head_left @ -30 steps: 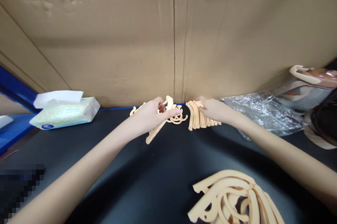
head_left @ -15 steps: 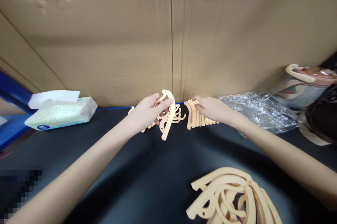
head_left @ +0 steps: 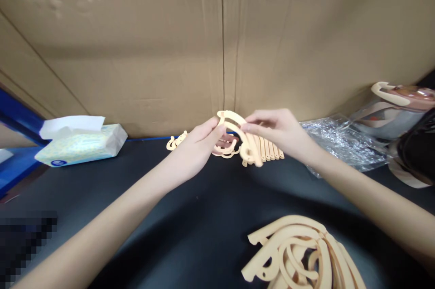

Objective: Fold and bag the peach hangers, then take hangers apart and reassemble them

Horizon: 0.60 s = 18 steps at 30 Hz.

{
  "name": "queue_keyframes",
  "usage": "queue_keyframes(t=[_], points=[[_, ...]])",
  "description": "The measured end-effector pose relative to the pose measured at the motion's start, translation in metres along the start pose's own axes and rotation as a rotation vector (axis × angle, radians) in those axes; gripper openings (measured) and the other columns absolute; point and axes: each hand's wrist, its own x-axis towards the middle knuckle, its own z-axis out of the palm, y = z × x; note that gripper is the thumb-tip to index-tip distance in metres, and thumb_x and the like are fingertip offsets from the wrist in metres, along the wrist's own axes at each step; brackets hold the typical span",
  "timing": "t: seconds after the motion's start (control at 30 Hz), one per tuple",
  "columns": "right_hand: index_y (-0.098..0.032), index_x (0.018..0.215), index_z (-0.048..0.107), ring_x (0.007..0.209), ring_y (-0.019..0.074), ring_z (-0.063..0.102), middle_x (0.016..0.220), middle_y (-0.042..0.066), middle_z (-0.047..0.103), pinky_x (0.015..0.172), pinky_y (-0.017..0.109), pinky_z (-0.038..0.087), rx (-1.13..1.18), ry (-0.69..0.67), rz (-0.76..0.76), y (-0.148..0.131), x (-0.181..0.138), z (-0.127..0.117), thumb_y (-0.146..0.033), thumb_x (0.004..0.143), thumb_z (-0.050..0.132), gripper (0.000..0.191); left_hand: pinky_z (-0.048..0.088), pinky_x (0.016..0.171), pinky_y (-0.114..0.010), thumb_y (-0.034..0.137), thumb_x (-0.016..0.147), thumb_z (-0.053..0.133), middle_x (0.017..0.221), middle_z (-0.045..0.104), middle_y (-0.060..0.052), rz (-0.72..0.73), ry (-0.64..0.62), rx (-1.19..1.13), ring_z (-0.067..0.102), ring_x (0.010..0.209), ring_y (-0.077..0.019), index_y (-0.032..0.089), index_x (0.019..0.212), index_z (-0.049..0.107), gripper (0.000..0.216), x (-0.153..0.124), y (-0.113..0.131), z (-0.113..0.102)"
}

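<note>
My left hand is closed on a beige plastic folding hanger, its curved arm slanting down to the right. My right hand pinches a curved hanger arm at its right end, and the left fingers meet that arm at its other end. Whether the two parts are joined I cannot tell. Behind the hands, a row of straight-sided hanger arms lies side by side. Loose hook-shaped pieces show left of my left hand, and more curved hooks lie partly hidden behind its fingers.
A pile of beige hangers lies in front on the black table. A tissue pack stands at left, crumpled clear plastic and a lidded jug at right. A cardboard wall closes off the back.
My right hand has lifted a curved arm from the row and brought it leftward to the left hand. My left hand has moved right, and its hanger has turned to slant rightward.
</note>
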Motion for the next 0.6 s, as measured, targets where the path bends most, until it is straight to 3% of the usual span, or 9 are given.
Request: queue_keyframes(t=[0.1,0.2,0.33,0.47,0.6], points=[[-0.018,0.096,0.068,0.075,0.0171,0.062,0.088,0.005,0.070,0.067,0.029,0.046,-0.240,0.138,-0.084,-0.002,0.001,-0.011,-0.039,0.088,0.056,0.026,0.043,0.073,-0.025,0.040,0.092,0.043,0.094,0.065,-0.001,0.088,0.082,0.176,0.059,0.087,-0.0177,0.018,0.088,0.061,0.028,0.000,0.006,-0.005],[-0.020,0.111,0.064,0.083,0.0211,0.059,0.091,0.008,0.067,0.070,0.032,0.042,-0.737,0.245,-0.229,-0.001,-0.001,-0.015,-0.033,0.095,0.043,0.030,0.039,0.068,-0.025,0.041,0.093,0.042,0.086,0.063,0.000,0.130,0.147,0.272,0.056,0.081,-0.0169,0.019,0.080,0.062,0.033,0.000,0.010,-0.006],[-0.016,0.120,0.058,0.081,0.0226,0.058,0.084,0.011,0.065,0.066,0.033,0.037,-1.122,0.135,-0.292,0.006,-0.003,-0.008,-0.017,0.098,0.021,0.043,0.035,0.061,-0.024,0.039,0.096,0.033,0.068,0.049,0.002,0.160,0.156,0.255,0.047,0.065,-0.0136,0.019,0.072,0.055,0.037,-0.003,0.009,0.002],[-0.014,0.114,0.057,0.066,0.0184,0.055,0.085,0.009,0.066,0.057,0.030,0.033,-1.036,0.014,-0.153,0.015,-0.001,0.001,-0.008,0.090,0.030,0.036,0.031,0.057,-0.025,0.037,0.098,0.024,0.061,0.043,0.003,0.154,0.239,0.429,0.043,0.056,-0.0135,0.020,0.075,0.044,0.035,-0.009,0.003,0.017],[-0.017,0.084,0.056,0.050,0.0116,0.046,0.061,0.000,0.053,0.049,0.025,0.033,-0.431,-0.088,0.072,0.019,0.005,-0.001,-0.019,0.091,0.040,0.017,0.026,0.056,-0.027,0.037,0.097,0.023,0.060,0.048,0.002,0.117,0.258,0.735,0.048,0.055,-0.0169,0.021,0.085,0.044,0.029,-0.008,-0.009,0.031]])
